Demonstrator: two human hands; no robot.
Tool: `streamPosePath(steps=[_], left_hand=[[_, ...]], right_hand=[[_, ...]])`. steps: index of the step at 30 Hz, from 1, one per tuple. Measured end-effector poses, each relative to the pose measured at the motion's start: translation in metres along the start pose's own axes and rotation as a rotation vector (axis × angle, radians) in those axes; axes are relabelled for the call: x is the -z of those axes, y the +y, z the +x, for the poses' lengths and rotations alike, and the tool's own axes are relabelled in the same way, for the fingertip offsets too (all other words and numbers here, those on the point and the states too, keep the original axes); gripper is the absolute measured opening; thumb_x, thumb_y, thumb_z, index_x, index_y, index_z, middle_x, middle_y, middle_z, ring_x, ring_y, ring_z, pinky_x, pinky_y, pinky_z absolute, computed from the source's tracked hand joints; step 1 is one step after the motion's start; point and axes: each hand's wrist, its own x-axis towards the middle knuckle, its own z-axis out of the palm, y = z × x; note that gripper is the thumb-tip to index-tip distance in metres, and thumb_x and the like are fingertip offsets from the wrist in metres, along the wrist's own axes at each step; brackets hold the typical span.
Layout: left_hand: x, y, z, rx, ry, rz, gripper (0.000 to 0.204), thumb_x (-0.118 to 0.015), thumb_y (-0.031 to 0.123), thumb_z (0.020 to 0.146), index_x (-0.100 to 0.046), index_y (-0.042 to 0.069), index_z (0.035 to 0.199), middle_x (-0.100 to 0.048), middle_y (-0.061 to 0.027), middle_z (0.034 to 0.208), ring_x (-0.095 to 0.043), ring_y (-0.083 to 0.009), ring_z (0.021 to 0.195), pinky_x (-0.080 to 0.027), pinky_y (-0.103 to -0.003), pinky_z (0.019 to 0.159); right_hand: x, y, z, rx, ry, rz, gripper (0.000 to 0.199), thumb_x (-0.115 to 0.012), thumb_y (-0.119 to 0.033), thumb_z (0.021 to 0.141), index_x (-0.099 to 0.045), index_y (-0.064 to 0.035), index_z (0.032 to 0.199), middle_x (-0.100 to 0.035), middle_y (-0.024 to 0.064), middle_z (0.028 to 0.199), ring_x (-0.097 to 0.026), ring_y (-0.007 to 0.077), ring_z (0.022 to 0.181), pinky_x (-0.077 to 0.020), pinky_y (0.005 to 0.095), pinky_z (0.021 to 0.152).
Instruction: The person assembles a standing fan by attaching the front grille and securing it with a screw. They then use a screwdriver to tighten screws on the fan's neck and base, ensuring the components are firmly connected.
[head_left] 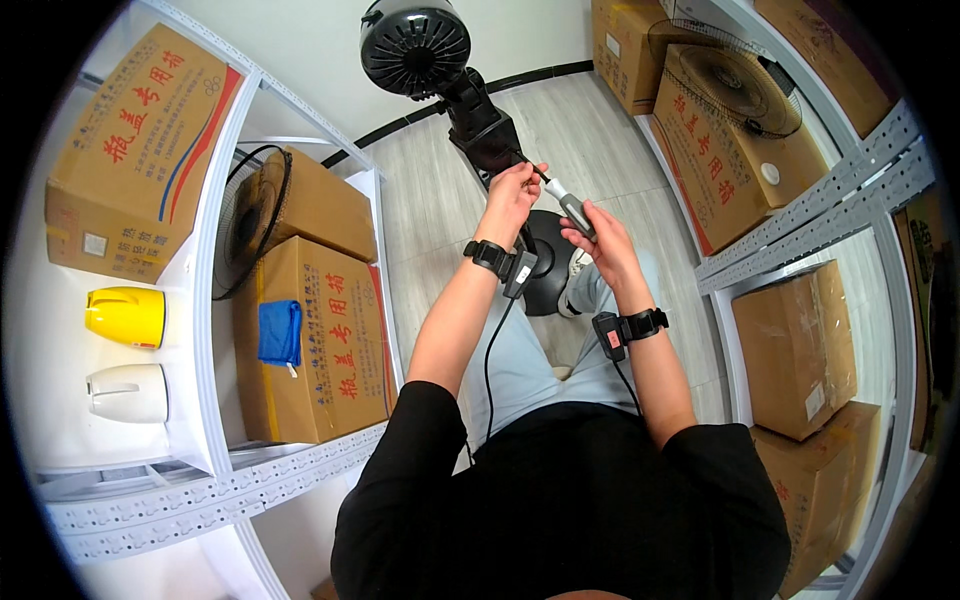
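While the screwdriver [572, 207] sits in the right hand [603, 240], fingers wrapped round its grey handle, its tip meets the black fan [470, 100] neck, w/ left hand [512, 195] fingers pinching at the tip. Fan stands on grey plank floor [430, 190] btwn 2 white racks [215, 300]. Left rack: 3 boxes [130, 150], a fan grille [250, 225], blue cloth [280, 332], 2 kettles [125, 316], one yellow, one white.
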Motion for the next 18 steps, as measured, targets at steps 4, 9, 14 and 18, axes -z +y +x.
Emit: streamPosePath(steps=[4,9,14,18], left_hand=[[-0.001,0.005,-0.001,0.032,-0.018,-0.071,0.011,-0.048,0.0,0.089,-0.055,-0.003,0.097,-0.063,-0.0187,0.108,-0.052,-0.0112,0.068,-0.04,-0.021,0.056],[0.003,0.011,-0.004,0.029,-0.014,-0.114,0.017,-0.046,-0.003,0.082,-0.054,-0.005,0.097,-0.063,-0.0215,0.109,-0.055,-0.0127,0.068,-0.041,-0.021,0.057],[0.001,0.011,-0.005,0.043,-0.015,-0.112,0.013,-0.05,0.007,0.089,-0.056,-0.002,0.098,-0.065,-0.0183,0.104,-0.054,-0.0105,0.066,-0.041,-0.021,0.056],[0.008,0.004,-0.002,0.0,-0.018,0.019,0.017,-0.054,0.018,0.097,-0.058,0.002,0.098,-0.067,-0.0136,0.097,-0.05,-0.0079,0.062,-0.04,-0.019,0.053]], right_hand=[[-0.003,0.011,-0.001,0.532,0.148,-0.562,0.034,-0.069,-0.012,0.086,-0.062,-0.0054,0.119,-0.067,0.009,0.102,-0.068,0.0158,0.078,-0.0556,0.0263,0.069],[0.0,0.01,-0.014,0.669,0.226,-0.637,0.033,-0.069,-0.01,0.085,-0.063,-0.0036,0.117,-0.067,0.008,0.103,-0.067,0.0145,0.08,-0.0539,0.0269,0.07],[0.011,0.005,-0.035,0.575,0.215,-0.614,0.033,-0.068,-0.007,0.085,-0.063,-0.0032,0.118,-0.066,0.0085,0.105,-0.065,0.0139,0.086,-0.0552,0.0274,0.073],[0.015,0.008,-0.043,0.594,0.183,-0.623,0.032,-0.068,-0.006,0.085,-0.064,-0.0034,0.117,-0.065,0.0078,0.106,-0.065,0.0133,0.087,-0.0559,0.0276,0.073]])
